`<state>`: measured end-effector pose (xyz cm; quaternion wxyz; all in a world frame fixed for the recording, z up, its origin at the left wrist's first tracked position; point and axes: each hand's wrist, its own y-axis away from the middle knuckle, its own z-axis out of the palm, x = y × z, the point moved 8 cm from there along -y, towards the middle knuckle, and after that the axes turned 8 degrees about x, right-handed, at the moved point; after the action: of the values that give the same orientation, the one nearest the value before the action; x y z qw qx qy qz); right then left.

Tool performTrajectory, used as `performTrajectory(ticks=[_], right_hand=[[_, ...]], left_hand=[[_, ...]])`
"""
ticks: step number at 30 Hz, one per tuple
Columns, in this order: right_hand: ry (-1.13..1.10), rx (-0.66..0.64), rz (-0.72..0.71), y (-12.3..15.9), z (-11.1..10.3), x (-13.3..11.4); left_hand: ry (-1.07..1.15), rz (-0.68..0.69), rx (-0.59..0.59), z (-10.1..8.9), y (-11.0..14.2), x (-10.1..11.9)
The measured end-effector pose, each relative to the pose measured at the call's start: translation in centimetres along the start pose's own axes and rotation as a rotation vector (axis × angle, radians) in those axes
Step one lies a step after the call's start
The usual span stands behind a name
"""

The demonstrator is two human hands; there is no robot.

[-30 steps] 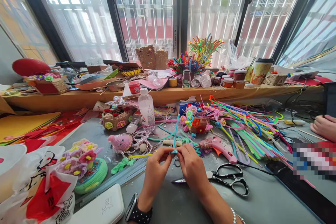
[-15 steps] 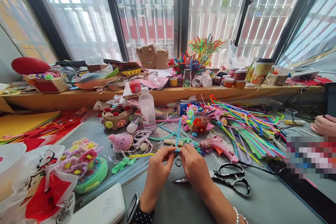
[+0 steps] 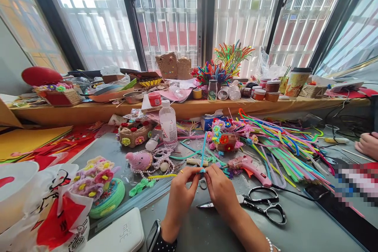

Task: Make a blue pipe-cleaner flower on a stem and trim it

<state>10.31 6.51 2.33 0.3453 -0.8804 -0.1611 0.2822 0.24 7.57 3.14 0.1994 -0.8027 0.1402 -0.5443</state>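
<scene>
Over the grey table [image 3: 206, 228], my left hand [image 3: 180, 193] and my right hand [image 3: 223, 193] meet fingertip to fingertip. Both pinch the lower end of a light blue pipe cleaner [image 3: 203, 152], which stands up from my fingers and leans slightly away. A small blue coil sits where the fingertips touch. My left wrist wears a dark watch [image 3: 156, 240]; a bead bracelet [image 3: 270, 245] is on my right wrist.
Black scissors [image 3: 262, 204] lie right of my hands, a pink glue gun [image 3: 251, 164] beyond them. Loose coloured pipe cleaners [image 3: 280, 141] spread right. A water bottle [image 3: 168, 124], flower baskets [image 3: 134, 134], a pink knitted toy [image 3: 138, 160] and a white box [image 3: 118, 236] surround. Another person's hand [image 3: 367, 145] rests far right.
My hands stay together on the pipe cleaner, with small finger shifts. The view has drifted slightly, so everything sits a little further right and lower.
</scene>
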Motion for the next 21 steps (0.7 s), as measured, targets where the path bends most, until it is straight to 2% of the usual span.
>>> performTrajectory(ticks=[6, 13, 21], right_hand=[[-0.107, -0.077, 0.064, -0.06, 0.07, 0.07], [-0.1, -0.057, 0.096, 0.04, 0.3, 0.46], [-0.172, -0.026, 0.146, 0.05, -0.35, 0.7]], left_hand=[[-0.016, -0.022, 0.006, 0.07, -0.09, -0.16], [-0.007, -0.005, -0.043, 0.35, -0.17, -0.3], [-0.024, 0.045, -0.009, -0.09, -0.3, 0.25]])
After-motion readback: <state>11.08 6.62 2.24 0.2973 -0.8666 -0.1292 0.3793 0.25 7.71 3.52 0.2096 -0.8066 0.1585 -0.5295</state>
